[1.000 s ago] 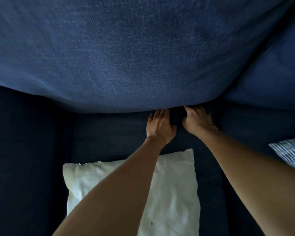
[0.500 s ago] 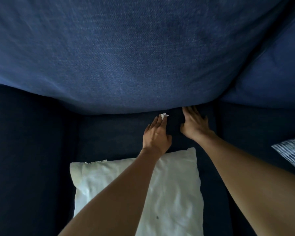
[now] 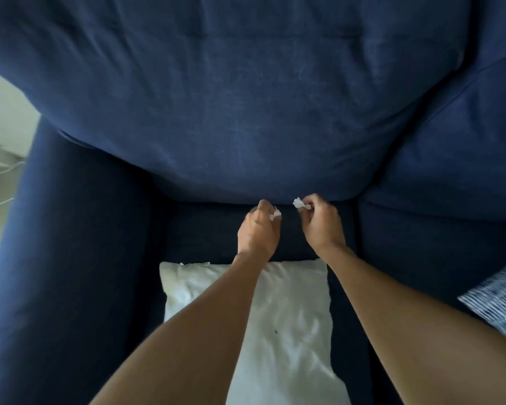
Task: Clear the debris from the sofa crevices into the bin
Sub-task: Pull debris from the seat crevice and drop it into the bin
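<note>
A dark blue woven-fabric sofa (image 3: 246, 112) fills the view. Just before its back crevice, the left hand (image 3: 257, 232) curls closed around a crumpled white scrap (image 3: 276, 214), and the right hand (image 3: 322, 223) pinches another white scrap (image 3: 299, 203) at its fingertips. Below lies a wrinkled white pillow (image 3: 289, 317); its small edge tag is unreadable.

Blue sofa (image 3: 392, 252); white pillow (image 3: 289, 317), seemingly flat

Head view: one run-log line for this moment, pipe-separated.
left hand: pinching white scrap | right hand: pinching white scrap | both at back crevice | bin: not in view
</note>
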`<state>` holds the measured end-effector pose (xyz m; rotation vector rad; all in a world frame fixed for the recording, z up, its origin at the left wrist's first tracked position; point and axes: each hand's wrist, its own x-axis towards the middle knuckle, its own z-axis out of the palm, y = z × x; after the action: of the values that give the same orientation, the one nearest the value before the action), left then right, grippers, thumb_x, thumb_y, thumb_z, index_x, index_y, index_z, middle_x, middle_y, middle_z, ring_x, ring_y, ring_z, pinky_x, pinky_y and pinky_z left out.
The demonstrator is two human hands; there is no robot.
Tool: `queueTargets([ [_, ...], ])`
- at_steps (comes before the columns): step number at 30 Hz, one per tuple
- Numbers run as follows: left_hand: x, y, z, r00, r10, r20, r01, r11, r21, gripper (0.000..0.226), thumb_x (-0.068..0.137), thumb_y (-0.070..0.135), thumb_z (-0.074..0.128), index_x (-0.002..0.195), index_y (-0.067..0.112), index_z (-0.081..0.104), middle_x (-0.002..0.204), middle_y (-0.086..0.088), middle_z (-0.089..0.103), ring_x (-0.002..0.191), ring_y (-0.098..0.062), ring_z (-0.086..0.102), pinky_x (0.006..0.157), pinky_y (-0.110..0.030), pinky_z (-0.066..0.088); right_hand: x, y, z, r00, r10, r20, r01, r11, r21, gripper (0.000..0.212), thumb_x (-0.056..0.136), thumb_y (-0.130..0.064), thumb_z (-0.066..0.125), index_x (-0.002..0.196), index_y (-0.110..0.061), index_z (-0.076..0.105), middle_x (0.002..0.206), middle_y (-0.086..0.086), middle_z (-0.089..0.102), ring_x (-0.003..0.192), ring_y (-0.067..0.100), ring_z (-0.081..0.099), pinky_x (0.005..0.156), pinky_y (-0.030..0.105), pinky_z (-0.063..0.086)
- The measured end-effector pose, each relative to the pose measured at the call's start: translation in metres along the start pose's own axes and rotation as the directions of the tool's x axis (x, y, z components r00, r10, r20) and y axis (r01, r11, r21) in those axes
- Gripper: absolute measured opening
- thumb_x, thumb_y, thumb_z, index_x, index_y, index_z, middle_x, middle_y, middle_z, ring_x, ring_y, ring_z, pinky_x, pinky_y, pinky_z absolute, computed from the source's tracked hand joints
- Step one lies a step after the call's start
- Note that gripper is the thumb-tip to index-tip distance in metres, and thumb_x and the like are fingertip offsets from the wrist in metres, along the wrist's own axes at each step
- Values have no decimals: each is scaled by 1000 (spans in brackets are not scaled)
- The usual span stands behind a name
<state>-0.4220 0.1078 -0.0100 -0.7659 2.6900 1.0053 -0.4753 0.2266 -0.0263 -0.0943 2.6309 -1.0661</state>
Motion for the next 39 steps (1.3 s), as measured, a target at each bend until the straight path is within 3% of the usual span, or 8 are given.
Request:
queueTargets([
  [5, -15, -11, -72, 986, -51, -156, 37, 995, -88, 20, 95, 24, 56, 106, 9, 59, 114, -7, 56, 106, -25, 55, 76, -37, 49, -16, -78, 3, 996, -85, 17, 84, 995, 47, 20, 95, -27, 57, 96, -8, 58, 102, 5, 57, 81, 16, 55, 70, 35, 49],
  [9, -19, -50, -141, 958, -132, -256, 90, 982, -168, 17, 93, 21, 59, 101, 6, 63, 112, -7, 58, 103, -22, 57, 78, -29, 46, -28, -139, 29, 986, -138, 89, 134, 990, 50, 16, 94, -21, 57, 95, -5, 61, 104, 11, 60, 80, 18, 57, 68, 30, 45],
  [13, -29, -110, -203, 923, -208, -324, 127, 959, -254, 10, 92, 15, 55, 97, 8, 60, 101, -7, 63, 96, -24, 59, 76, -29, 44, -51, -204, 70, 973, -215, 80, 211, 976, 56, 19, 94, -18, 53, 109, -9, 60, 107, 11, 64, 95, 25, 62, 80, 35, 51],
  [18, -56, -185, -267, 888, -264, -376, 150, 940, -306, 17, 94, 16, 51, 106, 9, 63, 105, -10, 63, 99, -25, 58, 79, -27, 40, -91, -284, 125, 955, -272, 116, 273, 962, 1, 19, 96, -15, 48, 97, -3, 62, 105, 14, 62, 97, 29, 60, 85, 43, 50],
  [25, -93, -293, -352, 813, -400, -422, 212, 879, -426, 18, 93, 14, 52, 106, 10, 65, 105, -5, 60, 90, -20, 56, 65, -17, 42, -148, -395, 225, 903, -344, 257, 353, 936, 14, 33, 100, -22, 38, 97, -1, 63, 105, 14, 65, 95, 30, 61, 82, 42, 51],
  [29, -136, -379, -392, 727, -535, -431, 324, 820, -471, 17, 90, 11, 55, 105, 9, 63, 89, -1, 59, 84, -20, 54, 76, -27, 43, -198, -439, 298, 821, -383, 422, 422, 907, 2, 35, 99, -29, 43, 92, -1, 64, 100, 13, 68, 90, 32, 62, 75, 40, 52],
  [35, -202, -492, -410, 551, -777, -305, 538, 610, -583, 7, 84, 9, 59, 91, 13, 60, 85, -3, 59, 80, -22, 56, 75, -32, 50, -273, -468, 394, 555, -413, 722, 625, 780, -35, 16, 91, -13, 55, 106, -9, 61, 114, 8, 61, 102, 25, 59, 79, 29, 45],
  [39, -217, -527, -407, 523, -820, -234, 579, 543, -609, 16, 84, 7, 57, 97, 9, 66, 95, -8, 63, 83, -23, 57, 76, -29, 48, -296, -474, 434, 511, -343, 788, 627, 776, -68, 21, 90, -6, 53, 109, -7, 62, 118, 10, 60, 106, 25, 57, 83, 28, 45],
])
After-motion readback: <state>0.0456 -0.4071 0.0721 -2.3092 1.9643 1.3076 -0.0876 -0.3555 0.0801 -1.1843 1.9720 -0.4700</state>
